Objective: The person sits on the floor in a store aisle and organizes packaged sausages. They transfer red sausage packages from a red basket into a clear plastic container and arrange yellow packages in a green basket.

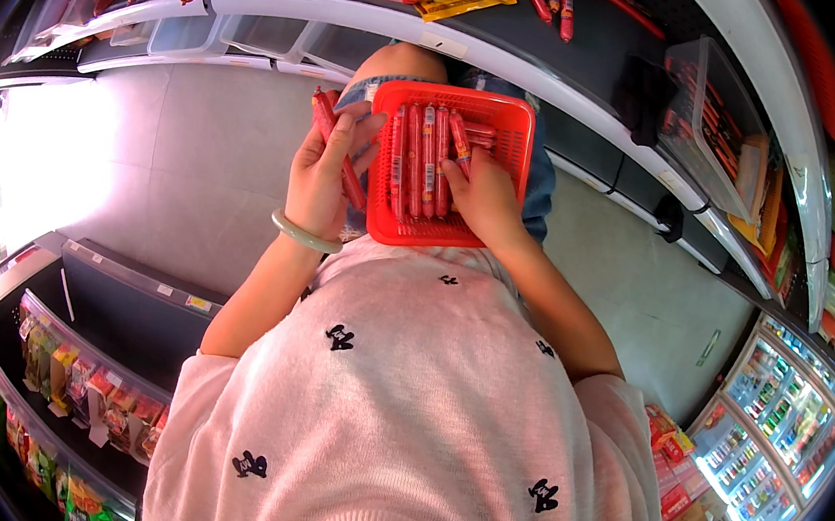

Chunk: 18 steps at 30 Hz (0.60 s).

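Shop shelves (517, 64) curve above the red basket (512, 119); left hand (320, 176) grips sausages (333, 147) beside it; right hand (484, 197) presses sausages inside; tipping might spill them.

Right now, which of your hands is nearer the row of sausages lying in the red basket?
Right. The right hand rests on the sausages in the red basket. The left hand is outside its left wall, gripping a separate bunch of sausage sticks.

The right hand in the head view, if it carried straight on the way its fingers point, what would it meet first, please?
Probably the red sausage sticks lying in the red basket: the right hand rests inside it, fingers aimed at them and apparently already touching, though depth is unclear.
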Available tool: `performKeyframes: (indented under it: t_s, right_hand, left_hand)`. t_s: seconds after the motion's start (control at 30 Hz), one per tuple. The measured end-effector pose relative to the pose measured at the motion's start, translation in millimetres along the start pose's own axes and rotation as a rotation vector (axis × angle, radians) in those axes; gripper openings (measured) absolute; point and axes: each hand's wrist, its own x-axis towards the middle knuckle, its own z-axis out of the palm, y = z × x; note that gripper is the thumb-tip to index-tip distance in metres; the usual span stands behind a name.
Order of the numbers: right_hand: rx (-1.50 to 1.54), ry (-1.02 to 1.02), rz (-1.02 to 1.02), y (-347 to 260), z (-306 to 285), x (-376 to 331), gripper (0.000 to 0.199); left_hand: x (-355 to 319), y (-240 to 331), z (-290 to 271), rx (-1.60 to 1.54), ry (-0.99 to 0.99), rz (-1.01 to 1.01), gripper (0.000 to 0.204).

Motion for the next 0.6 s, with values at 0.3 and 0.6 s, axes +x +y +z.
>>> performKeyframes:
  t_s: [0.3,0.6]
  right_hand:
    - [0.628,-0.056,0.026,-32,-30,-23,0.032]
    - [0.216,-0.539,-0.228,-86,-96,12,0.036]
  left_hand:
    - [-13,15,14,-0.070,-0.075,-0.141,0.033]
    - [-14,-7,25,-0.186,-0.137,-0.122,0.033]
